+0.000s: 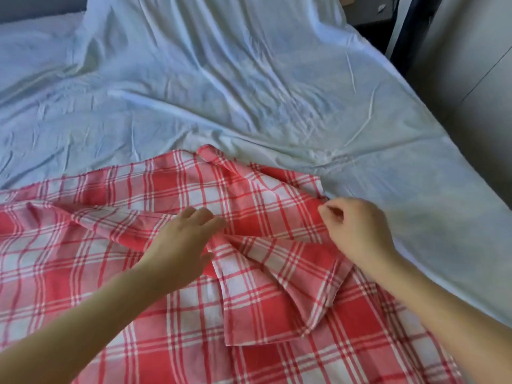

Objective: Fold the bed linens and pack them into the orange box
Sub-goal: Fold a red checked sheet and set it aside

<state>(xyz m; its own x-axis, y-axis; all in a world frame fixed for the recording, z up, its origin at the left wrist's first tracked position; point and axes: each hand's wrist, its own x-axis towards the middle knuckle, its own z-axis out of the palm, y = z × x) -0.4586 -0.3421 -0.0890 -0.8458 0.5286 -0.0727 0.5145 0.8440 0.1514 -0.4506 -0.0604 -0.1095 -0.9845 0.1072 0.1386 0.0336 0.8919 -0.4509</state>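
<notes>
Head view, one entry: bed linens, two pieces

Item 1: red-and-white checked sheet (171,314). Lies spread across the near half of the view, on top of item 2, rumpled and not yet squared. A loose flap (277,286) is doubled back over the middle right, and its pointed corner lies toward the viewer. At the far edge a small rolled corner (207,155) stands up.

Item 2: pale blue sheet (221,92). Covers the far half and the right side, with long creases running toward the top.

Orange box: not in view.

Left hand (180,245): over the checked sheet just left of the flap, with its fingers (205,214) straight and spread, gripping nothing. Whether they touch the cloth cannot be told.

Right hand (357,231): at the right edge of the checked sheet, where it meets the blue one. Its fingers (327,212) are curled in toward the thumb. Whether they pinch the hem or close on nothing cannot be told.

Handling, as judged: thin woven cloth, light, wholly limp, not fragile and not slippery. It should sag and crease wherever it is unsupported, and a one-handed lift would likely bunch it.

Where to take hold: by hems and corners, one corner in each hand. The flap's near corner and the right-hand edge look like the readiest points. Opening the flap out flat first should let the check lines serve as a guide for straight folds
</notes>
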